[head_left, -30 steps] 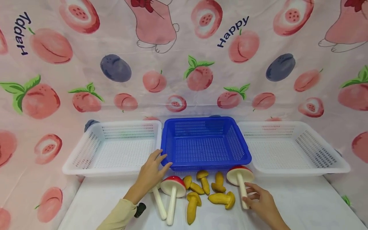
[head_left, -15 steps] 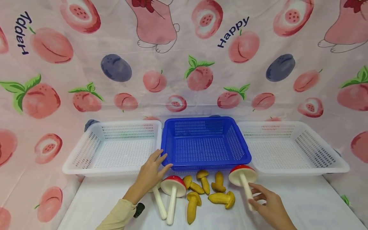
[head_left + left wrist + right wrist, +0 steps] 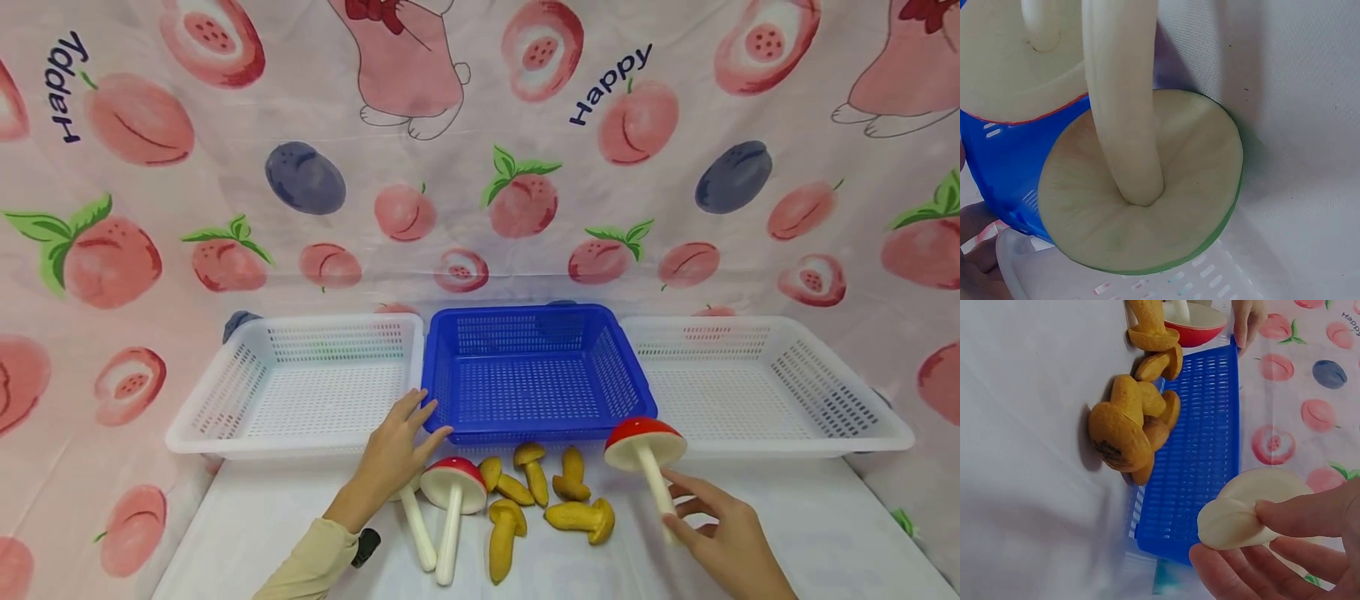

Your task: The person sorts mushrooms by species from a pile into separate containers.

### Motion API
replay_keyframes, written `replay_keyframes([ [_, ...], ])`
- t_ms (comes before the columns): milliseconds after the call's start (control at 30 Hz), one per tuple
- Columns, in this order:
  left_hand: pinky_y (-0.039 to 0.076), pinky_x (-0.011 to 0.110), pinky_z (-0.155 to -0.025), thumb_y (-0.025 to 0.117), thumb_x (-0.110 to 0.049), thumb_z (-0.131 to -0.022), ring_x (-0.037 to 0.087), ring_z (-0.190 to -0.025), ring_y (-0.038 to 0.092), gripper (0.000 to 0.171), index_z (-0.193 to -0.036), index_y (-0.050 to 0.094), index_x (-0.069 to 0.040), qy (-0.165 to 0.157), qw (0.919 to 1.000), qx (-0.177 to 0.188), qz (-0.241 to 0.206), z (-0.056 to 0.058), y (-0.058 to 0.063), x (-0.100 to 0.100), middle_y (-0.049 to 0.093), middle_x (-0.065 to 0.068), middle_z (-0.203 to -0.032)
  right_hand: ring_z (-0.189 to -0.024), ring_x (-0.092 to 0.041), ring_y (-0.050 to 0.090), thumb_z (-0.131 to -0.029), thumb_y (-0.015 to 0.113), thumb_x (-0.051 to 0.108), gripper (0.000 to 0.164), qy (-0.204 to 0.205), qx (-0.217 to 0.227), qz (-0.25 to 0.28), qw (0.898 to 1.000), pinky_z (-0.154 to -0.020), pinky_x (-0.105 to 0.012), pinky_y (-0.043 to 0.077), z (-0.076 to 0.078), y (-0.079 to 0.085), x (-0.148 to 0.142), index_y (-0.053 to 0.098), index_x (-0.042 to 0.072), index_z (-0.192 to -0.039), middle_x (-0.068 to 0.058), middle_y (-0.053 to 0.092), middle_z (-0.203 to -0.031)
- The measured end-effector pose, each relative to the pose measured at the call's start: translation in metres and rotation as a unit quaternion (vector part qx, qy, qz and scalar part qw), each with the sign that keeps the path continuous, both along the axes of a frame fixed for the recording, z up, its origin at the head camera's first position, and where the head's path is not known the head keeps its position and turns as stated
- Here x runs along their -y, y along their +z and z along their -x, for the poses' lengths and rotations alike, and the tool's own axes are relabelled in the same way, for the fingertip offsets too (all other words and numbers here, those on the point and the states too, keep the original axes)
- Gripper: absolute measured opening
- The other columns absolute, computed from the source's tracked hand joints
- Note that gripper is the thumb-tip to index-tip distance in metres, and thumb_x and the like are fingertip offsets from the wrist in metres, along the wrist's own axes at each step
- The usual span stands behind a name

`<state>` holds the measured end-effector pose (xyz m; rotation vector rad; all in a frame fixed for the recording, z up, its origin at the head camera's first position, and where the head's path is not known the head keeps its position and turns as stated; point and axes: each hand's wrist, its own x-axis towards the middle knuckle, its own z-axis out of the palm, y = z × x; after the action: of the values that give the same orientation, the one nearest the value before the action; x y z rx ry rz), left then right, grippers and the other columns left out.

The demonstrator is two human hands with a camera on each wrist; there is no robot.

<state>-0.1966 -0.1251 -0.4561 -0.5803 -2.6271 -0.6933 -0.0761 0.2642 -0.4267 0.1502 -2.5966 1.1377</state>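
My right hand (image 3: 723, 529) pinches the white stem of a toy mushroom with a red cap (image 3: 643, 444), thumb on one side and fingers on the other. The cap tilts up near the blue basket's front right corner; the stem's end (image 3: 1235, 524) faces the right wrist camera. My left hand (image 3: 393, 458) lies with loosely extended fingers at the corner where the blue basket (image 3: 525, 435) meets the left white basket. Below it are a green-edged toy mushroom (image 3: 1197, 156), partly hidden in the head view, and another red-capped one (image 3: 453, 492).
Several yellow-brown toy mushrooms (image 3: 581, 518) lie on the white tabletop in front of the blue basket. White baskets stand on its left (image 3: 292, 446) and right (image 3: 787, 446). A fruit-printed cloth (image 3: 480, 167) hangs behind.
My right hand has moved to the right and lifted the red-capped mushroom slightly, cap tilting up. My left hand stays in place.
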Motion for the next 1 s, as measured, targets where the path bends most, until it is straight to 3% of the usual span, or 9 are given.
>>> replay_keyframes([
  [400, 0.044, 0.048, -0.095, 0.067, -0.038, -0.088, 0.035, -0.128, 0.043, 0.051, -0.121, 0.063, 0.001, 0.001, 0.9999, -0.014, -0.009, -0.001, 0.001, 0.002, 0.051, 0.021, -0.134, -0.071, 0.000, 0.061, -0.068, 0.079, -0.006, 0.052, 0.026, -0.043, -0.025, 0.998, -0.048, -0.022, 0.052, 0.017, 0.016, -0.012, 0.064, 0.003, -0.117, -0.009, 0.066, -0.094],
  [1000, 0.043, 0.047, -0.097, 0.066, -0.039, -0.088, 0.034, -0.129, 0.042, 0.052, -0.121, 0.063, 0.001, -0.003, 0.9998, -0.019, -0.001, 0.000, 0.000, 0.000, 0.051, 0.020, -0.135, -0.071, 0.003, 0.059, -0.071, 0.078, -0.006, 0.050, 0.003, -0.060, -0.044, 0.997, -0.050, -0.019, 0.051, 0.039, 0.021, -0.038, 0.063, -0.001, -0.118, -0.016, 0.067, -0.095],
])
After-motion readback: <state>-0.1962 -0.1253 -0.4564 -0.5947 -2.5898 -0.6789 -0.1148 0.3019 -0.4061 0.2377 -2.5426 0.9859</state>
